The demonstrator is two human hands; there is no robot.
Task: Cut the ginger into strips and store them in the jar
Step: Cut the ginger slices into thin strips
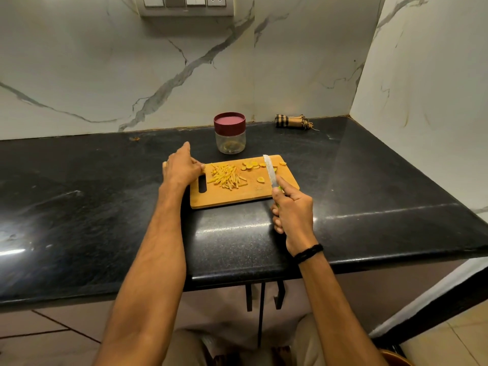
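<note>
Both arms are bare along their whole visible length. The left forearm (148, 260) enters from about 7 o'clock and the right forearm (340, 299) from about 5 o'clock. The left hand (182, 167) is bare as far as can be seen.

Just behind the right hand (293, 210), at roughly 4 o'clock from the middle of the view, a black band (307, 253) circles the wrist. It looks like several thin cords or a braid wound together, and it fits snugly.

At 6 o'clock the legs show in trousers (182, 347) of light khaki cloth, creased at the knees. The dark shapes between the legs are too dim to make out.
</note>
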